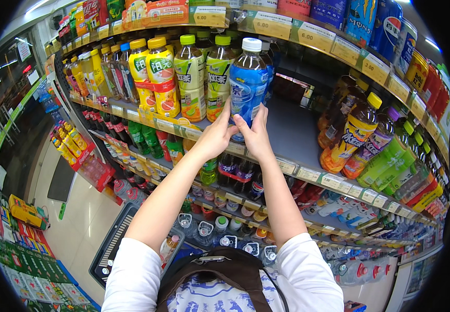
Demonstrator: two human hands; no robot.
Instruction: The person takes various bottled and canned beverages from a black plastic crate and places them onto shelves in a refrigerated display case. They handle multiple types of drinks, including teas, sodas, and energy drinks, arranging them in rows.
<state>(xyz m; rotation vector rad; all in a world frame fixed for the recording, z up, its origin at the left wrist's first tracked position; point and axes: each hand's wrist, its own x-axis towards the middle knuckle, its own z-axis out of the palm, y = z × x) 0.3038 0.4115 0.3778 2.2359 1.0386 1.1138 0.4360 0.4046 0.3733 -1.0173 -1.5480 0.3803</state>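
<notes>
blue bottle [248, 78]: standing upright at the shelf's front edge, white cap on top, sitting at 12 o'clock from both hands.
left hand [215, 136]: reaching up from 7 o'clock, grip closing around the blue bottle's lower left side, fingers touching its label.
right hand [256, 136]: coming up from 5 o'clock, grip wrapping the blue bottle's lower right side, thumb and fingers pressing on it.
shelf [292, 130]: grey board, bare patch lying at 3 o'clock of the blue bottle, price tags running along the front lip.
green-cap bottles [204, 78]: two standing just beside the blue bottle at 9 o'clock, yellow-green labels.
yellow-cap bottles [155, 73]: standing further out at 9 o'clock, orange-yellow drinks.
brown tea bottles [352, 135]: leaning in a row at 3 o'clock, well apart from the hands.
basket [111, 244]: dark, sitting on the floor at 7 o'clock, below the left forearm.
lower shelves: packed with more bottles, caps showing at 6 o'clock.
</notes>
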